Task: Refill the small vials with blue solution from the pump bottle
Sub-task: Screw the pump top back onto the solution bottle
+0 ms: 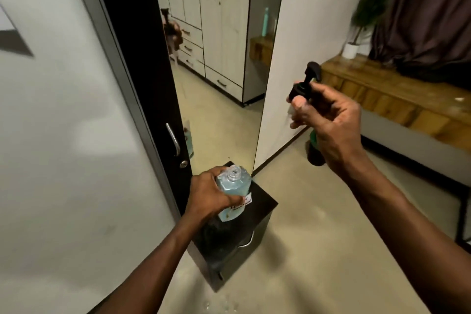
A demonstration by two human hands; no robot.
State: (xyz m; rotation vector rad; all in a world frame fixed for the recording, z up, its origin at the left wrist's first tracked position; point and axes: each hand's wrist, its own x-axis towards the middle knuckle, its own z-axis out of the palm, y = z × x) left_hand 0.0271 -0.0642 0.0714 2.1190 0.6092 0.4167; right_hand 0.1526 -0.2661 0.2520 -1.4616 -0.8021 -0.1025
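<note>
A clear bottle of blue solution [233, 187] stands tilted on a small black cabinet [257, 214]. Its neck is uncapped and open at the top. My left hand [209, 194] grips the bottle's body from the left. My right hand [323, 115] is raised well above and to the right, pinching the black pump head [304, 84] that is off the bottle. No small vials show clearly; faint clear shapes lie on the floor near the bottom edge [216, 306], too blurred to name.
A tall mirror [219, 58] leans behind the cabinet beside a dark door [142, 71] with a metal handle. A wooden bench [397, 99] with a potted plant [356, 41] runs along the right. A green and black object [314, 148] stands on the floor behind my right wrist.
</note>
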